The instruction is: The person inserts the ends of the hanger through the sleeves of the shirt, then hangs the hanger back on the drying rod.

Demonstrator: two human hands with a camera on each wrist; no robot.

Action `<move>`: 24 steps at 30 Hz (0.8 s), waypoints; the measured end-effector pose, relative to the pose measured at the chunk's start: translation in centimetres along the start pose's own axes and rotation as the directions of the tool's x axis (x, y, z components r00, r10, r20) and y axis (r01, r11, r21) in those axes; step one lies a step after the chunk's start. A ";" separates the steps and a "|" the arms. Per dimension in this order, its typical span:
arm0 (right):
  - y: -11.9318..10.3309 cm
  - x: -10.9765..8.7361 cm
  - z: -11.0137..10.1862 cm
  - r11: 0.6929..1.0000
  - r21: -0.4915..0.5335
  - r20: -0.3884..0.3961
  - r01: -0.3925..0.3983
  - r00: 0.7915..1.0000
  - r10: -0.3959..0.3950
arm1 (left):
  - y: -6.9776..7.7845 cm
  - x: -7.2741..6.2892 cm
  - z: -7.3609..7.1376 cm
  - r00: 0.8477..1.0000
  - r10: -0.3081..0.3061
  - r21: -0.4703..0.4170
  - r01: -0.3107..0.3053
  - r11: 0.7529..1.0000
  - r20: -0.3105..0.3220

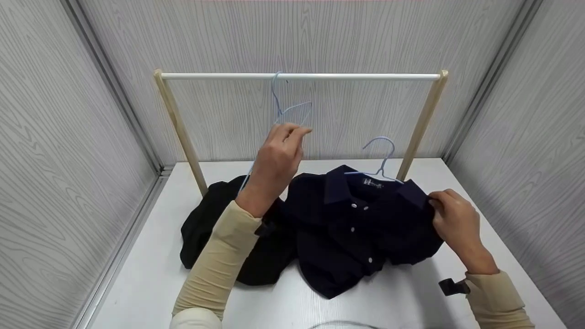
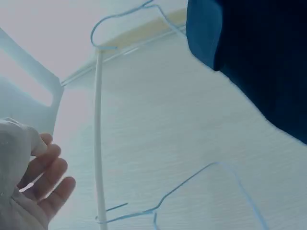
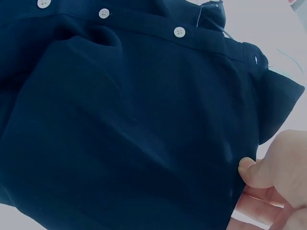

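Observation:
A navy button-up shirt [image 1: 388, 228] lies on the white table, with a blue hanger [image 1: 383, 170] inside its collar and the hook sticking up. My right hand [image 1: 457, 224] pinches the shirt at the shoulder on the right; thumb and fingers grip the cloth edge in the right wrist view. Up in front of the rack, my left hand [image 1: 279, 160] is raised with loosely bent fingers. Nothing is held in that hand [image 2: 41, 172] in the left wrist view. Just behind it, another blue hanger [image 1: 279, 107] hangs from the rod, partly hidden by the hand and forearm.
A white rod [image 1: 356, 76] spans two wooden posts of the rack. Black clothing [image 1: 205, 228] lies heaped left of the shirt, partly under my left forearm. Grey wood-grain walls [image 1: 68, 160] enclose the table [image 1: 141, 269]. A thin cable [image 1: 343, 323] curves at the front edge.

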State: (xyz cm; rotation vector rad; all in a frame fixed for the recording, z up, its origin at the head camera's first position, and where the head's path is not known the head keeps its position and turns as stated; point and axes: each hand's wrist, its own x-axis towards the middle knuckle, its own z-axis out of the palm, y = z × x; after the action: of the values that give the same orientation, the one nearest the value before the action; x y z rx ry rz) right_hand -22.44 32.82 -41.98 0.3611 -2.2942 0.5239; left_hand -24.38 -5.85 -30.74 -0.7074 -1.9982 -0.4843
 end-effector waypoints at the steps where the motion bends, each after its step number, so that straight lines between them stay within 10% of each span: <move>1: 0.0 0.1 -0.1 1.000 -0.003 -0.006 0.000 1.000 0.000 | -0.2 0.3 -0.2 1.000 -0.020 -0.001 0.020 1.000 -0.001; 13: -0.3 0.8 -0.9 1.000 -0.019 -0.060 -0.024 0.998 0.023 | -3.7 3.1 -1.8 0.973 -0.222 0.060 0.218 0.974 0.065; 24: -0.9 2.3 -2.3 0.998 -0.049 -0.125 -0.030 0.992 0.024 | -4.9 5.8 -2.3 0.959 -0.249 0.183 0.223 0.958 0.137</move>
State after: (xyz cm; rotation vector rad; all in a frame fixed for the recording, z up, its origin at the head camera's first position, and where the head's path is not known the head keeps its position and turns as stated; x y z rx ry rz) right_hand -22.27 32.84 -38.62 0.2653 -2.1906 0.4864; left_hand -28.42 -9.27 -24.86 -0.4155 -2.2579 -0.4050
